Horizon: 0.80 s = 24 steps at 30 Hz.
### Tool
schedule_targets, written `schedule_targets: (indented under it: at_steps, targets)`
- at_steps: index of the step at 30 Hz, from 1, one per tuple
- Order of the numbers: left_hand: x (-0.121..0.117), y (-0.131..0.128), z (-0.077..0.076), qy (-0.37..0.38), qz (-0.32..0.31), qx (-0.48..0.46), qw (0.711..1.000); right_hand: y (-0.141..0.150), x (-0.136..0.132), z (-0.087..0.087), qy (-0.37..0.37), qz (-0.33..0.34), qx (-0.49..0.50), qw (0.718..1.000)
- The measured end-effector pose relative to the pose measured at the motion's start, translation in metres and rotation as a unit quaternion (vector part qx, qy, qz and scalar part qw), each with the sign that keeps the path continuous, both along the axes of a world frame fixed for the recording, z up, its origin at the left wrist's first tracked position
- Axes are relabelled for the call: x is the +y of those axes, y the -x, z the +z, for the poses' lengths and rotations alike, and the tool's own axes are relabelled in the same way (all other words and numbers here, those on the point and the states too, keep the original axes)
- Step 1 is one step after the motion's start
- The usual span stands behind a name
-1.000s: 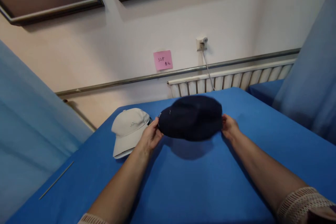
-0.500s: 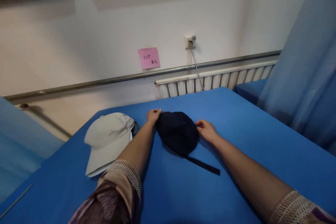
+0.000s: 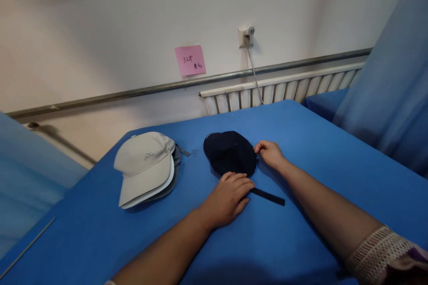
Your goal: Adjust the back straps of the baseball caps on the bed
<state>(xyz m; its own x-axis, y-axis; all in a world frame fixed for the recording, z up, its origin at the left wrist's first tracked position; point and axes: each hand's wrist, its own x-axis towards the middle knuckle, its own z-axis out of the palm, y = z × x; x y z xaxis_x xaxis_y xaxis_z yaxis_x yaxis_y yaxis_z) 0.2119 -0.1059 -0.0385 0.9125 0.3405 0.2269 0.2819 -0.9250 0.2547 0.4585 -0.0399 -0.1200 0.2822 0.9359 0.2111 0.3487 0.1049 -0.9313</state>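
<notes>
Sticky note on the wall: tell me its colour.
The sticky note is pink, with dark handwriting; it shows best in the head view.

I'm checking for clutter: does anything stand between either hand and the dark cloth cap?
Nothing visible does: the left hand meets the near edge of the dark cloth cap, the right hand its right edge. The beige cap sits farther left.

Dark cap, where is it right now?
In the head view, the dark cap lies near centre on the blue surface, right of the pale cap, left hand at its near edge, right hand at its right.
</notes>
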Motion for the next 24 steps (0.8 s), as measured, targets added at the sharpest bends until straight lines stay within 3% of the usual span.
schedule_targets:
  at_steps: [5,10,13,16,19,24]
  targets:
    - [0.041,0.004,-0.008,-0.042,0.094,0.022,0.994,0.003,-0.007,0.008,-0.027,0.038,-0.027,0.999]
    - [0.063,0.026,-0.01,-0.015,0.235,-0.143,0.961,0.008,-0.011,0.013,-0.026,0.023,-0.08,0.996]
    - [0.064,0.032,-0.007,0.065,0.283,-0.231,0.928,0.015,-0.015,0.016,-0.054,0.088,-0.105,0.989]
    - [0.06,0.03,-0.002,0.142,0.31,-0.309,0.888,0.026,-0.023,0.021,-0.077,0.164,-0.141,0.973]
    - [0.053,0.027,0.006,0.169,0.32,-0.374,0.854,0.037,-0.031,0.027,-0.079,0.202,-0.178,0.96]
    - [0.044,0.029,0.015,0.182,0.302,-0.412,0.84,0.043,-0.036,0.04,-0.112,0.195,-0.174,0.959]
